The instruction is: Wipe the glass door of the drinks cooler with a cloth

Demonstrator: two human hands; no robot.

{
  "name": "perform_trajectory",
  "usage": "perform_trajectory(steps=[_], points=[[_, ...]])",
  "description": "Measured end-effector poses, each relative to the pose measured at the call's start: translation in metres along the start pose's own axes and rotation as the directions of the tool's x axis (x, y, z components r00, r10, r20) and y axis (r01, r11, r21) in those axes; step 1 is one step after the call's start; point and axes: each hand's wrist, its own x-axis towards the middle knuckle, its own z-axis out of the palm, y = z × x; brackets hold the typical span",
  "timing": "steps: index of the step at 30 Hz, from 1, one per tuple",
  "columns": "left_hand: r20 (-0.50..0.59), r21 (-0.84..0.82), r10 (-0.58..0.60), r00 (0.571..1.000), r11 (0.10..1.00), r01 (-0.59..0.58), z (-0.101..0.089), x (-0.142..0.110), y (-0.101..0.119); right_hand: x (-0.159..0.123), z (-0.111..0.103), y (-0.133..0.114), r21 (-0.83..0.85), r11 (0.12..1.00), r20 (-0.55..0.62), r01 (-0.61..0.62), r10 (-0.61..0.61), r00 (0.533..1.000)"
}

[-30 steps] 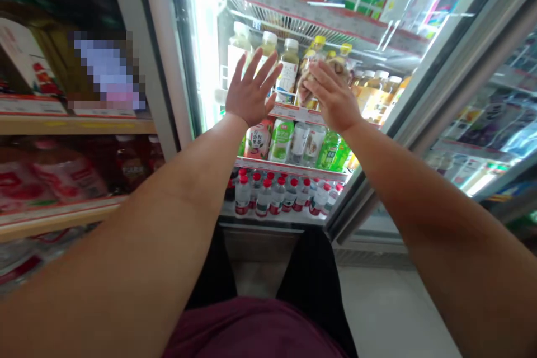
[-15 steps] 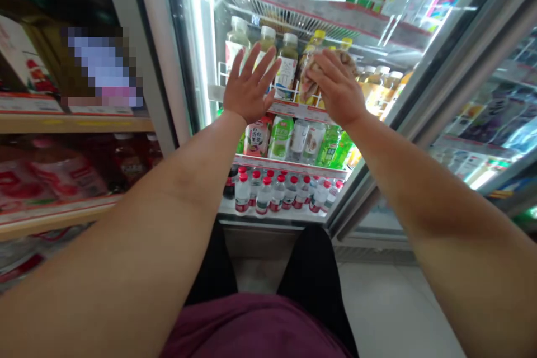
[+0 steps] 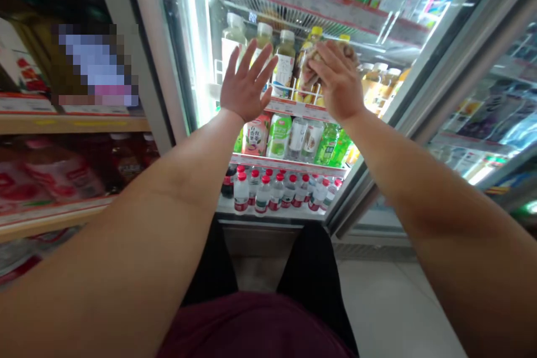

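My left hand (image 3: 245,89) is spread wide, palm forward, apparently flat on the glass door (image 3: 213,28) of a lit drinks cooler. My right hand (image 3: 342,89) is at about the same height to its right, fingers bent over a crumpled brownish cloth (image 3: 348,53). The cloth seems pressed to the glass; its folds show above and left of the fingers, and the rest is hidden by the hand. Behind the glass, between my hands, stand a white-capped bottle (image 3: 283,67) and a yellow-capped bottle (image 3: 314,33).
Red-capped water bottles (image 3: 263,196) fill the cooler's bottom shelf, with cartons (image 3: 279,135) and green bottles above. A metal door frame (image 3: 453,56) runs along the right. To the left, a wooden-edged shelf (image 3: 75,123) holds bottled drinks. Grey floor (image 3: 386,296) lies below right.
My right hand and the cloth have shifted slightly on the glass, and its fingers look more bent. My left hand stays spread. The view has tilted a little.
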Motion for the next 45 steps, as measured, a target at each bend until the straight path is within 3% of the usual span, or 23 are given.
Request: perform_trajectory(steps=[6,14,20,26,32,39,45], points=[[-0.002,-0.056,-0.005,1.000,0.998,0.005,0.003,0.001,-0.002,-0.001,-0.002,0.001,-0.017,0.999,0.025,0.033,-0.032,0.999],[0.013,-0.061,-0.013,1.000,0.998,0.014,0.000,0.000,-0.001,0.000,-0.003,0.002,0.021,0.999,0.010,-0.028,0.028,1.000],[0.037,-0.007,-0.031,0.999,0.999,0.031,-0.002,0.001,0.001,0.008,-0.019,-0.002,-0.036,0.998,0.007,-0.058,0.059,0.998],[0.035,0.040,-0.017,0.999,0.999,0.016,0.001,0.001,0.000,0.002,-0.012,0.006,-0.047,0.998,0.038,-0.031,0.033,0.999],[0.023,-0.022,-0.031,0.999,0.999,0.031,0.002,0.002,-0.001,0.008,-0.009,0.013,0.006,0.997,-0.082,-0.071,0.071,0.994],[0.015,-0.032,-0.020,1.000,0.999,0.020,0.001,0.001,0.000,0.000,-0.013,0.012,0.014,0.999,-0.026,-0.043,0.044,0.999],[-0.010,-0.022,0.015,1.000,1.000,-0.015,0.008,0.002,-0.006,0.008,-0.001,0.030,0.073,0.994,-0.129,-0.083,0.092,0.987]])
